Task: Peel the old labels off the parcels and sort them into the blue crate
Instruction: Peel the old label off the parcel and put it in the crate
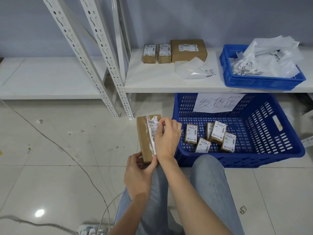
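Two hands are engaged on one brown parcel [145,138], held above the floor just left of the large blue crate [254,129]. Its near end is gripped by the curled fingers of the left hand [138,173]. A crumpled, partly lifted label [153,128] is pinched by the right hand [166,138]. Five labelled parcels [210,135] are seen on the crate's floor.

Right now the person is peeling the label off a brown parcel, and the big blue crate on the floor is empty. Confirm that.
Not quite. The head view shows the big blue crate on the floor holds several small labelled parcels. The rest stands: the hands, right and left, are peeling the label off a brown parcel.
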Demonstrator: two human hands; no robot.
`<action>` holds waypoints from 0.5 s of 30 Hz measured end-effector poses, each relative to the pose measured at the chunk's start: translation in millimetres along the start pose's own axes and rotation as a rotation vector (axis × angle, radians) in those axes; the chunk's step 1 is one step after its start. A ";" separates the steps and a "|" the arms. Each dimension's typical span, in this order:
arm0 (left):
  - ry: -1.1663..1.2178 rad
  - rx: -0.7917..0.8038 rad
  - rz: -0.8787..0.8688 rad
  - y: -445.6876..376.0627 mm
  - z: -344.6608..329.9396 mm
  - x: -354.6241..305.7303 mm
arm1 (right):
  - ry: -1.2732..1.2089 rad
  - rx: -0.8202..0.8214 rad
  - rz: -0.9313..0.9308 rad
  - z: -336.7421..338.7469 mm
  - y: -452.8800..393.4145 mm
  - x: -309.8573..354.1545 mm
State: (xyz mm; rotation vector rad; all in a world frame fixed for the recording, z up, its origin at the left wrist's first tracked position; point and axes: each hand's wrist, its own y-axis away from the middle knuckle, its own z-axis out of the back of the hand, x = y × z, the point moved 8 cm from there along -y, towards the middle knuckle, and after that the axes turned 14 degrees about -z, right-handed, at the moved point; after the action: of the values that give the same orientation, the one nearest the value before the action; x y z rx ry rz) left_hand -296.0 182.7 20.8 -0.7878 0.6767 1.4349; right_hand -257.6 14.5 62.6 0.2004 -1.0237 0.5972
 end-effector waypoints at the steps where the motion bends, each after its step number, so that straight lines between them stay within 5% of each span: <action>1: -0.001 0.001 -0.002 0.0 -0.2 0.0 | -0.006 -0.001 0.004 0.3 0.1 0.3; 8: 0.001 0.003 -0.012 -0.2 -1.8 1.9 | -0.054 0.026 -0.015 -1.1 -0.3 0.0; 15: 0.011 -0.015 -0.026 -1.8 -0.9 -2.0 | -0.162 0.142 -0.273 -5.0 -14.2 -19.5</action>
State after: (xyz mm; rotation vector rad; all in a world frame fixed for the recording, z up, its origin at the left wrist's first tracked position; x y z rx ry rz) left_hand -294.2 180.8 22.0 -0.8143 0.6621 1.4142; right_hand -253.4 -2.3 45.1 0.5122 -1.0876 0.4097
